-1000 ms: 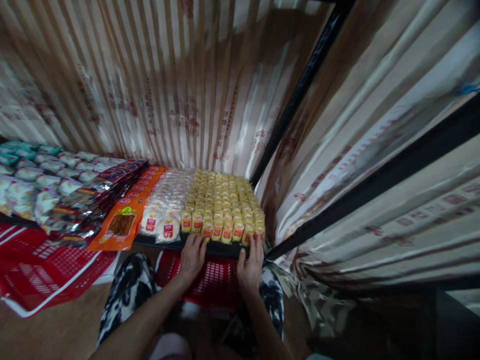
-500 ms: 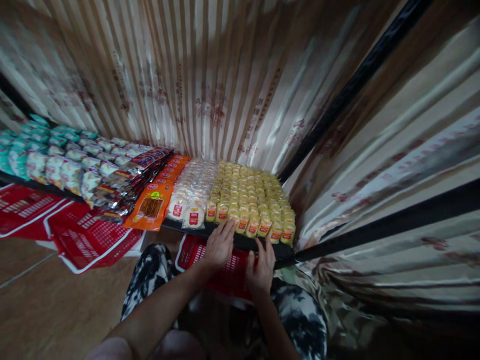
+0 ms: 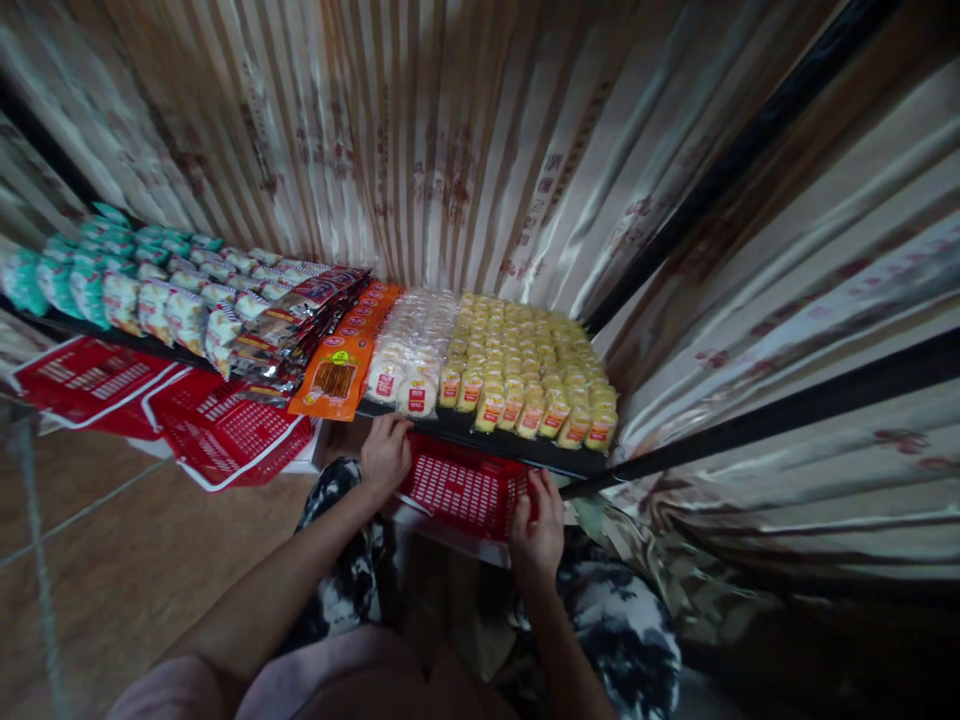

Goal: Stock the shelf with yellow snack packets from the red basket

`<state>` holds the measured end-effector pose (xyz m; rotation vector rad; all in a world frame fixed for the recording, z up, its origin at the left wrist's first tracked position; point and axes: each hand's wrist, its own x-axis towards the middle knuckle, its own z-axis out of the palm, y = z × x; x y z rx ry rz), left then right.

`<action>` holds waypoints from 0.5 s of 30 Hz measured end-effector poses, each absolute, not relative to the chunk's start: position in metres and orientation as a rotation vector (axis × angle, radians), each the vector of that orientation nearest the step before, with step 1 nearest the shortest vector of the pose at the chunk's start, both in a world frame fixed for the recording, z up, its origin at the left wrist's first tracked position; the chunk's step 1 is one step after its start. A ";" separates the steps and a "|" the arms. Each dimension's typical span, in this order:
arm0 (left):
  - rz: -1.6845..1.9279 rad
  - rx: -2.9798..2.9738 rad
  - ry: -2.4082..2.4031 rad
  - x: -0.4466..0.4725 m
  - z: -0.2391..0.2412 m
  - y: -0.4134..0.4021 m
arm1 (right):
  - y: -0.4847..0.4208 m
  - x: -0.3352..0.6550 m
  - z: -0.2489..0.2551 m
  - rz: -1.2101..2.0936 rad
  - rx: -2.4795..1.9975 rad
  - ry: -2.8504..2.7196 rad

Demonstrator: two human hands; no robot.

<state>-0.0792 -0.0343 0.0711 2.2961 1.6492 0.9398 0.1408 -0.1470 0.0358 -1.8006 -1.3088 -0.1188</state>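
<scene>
Curling at the left and right ends of red basket (image 3: 457, 490): left hand (image 3: 386, 453), right hand (image 3: 538, 520); can't tell if pinching it. Basket below shelf (image 3: 499, 446) front edge; yellow packs (image 3: 532, 370) near right corner.

Overall: pretty dim on my feed, can't pin down the light source
Striped curtain (image 3: 450, 150): murky up top, pale sheen along the right-hand folds
Foil packs (image 3: 274, 335): small sharp glints
Clear-wrapped white rounds (image 3: 409, 345): patchy glare off the plastic
Yellow packs (image 3: 536, 365): label print too soft for me to read
Left hand (image 3: 386, 455) and right hand (image 3: 538, 525): kinda soft, part-shaded
Lower right corner: nearly black
Edges: wide-angle stretch, black bar (image 3: 720, 187) slanting hard
</scene>
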 end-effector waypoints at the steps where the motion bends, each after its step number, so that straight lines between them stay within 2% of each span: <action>1: 0.846 2.266 1.687 -0.089 0.072 -0.034 | -0.150 0.138 0.035 -0.120 -1.789 -1.286; 5: 0.175 2.189 1.678 -0.125 0.080 -0.031 | -0.163 0.122 0.034 -0.120 -1.791 -1.166; 7: -0.036 2.178 1.606 -0.141 0.082 -0.028 | -0.168 0.111 0.034 -0.103 -1.803 -1.107; 11: -0.210 2.180 1.516 -0.160 0.087 -0.028 | -0.175 0.085 0.031 -0.105 -1.787 -1.074; 15: -0.159 2.246 1.467 -0.161 0.100 -0.034 | -0.183 0.062 0.027 -0.095 -1.805 -1.045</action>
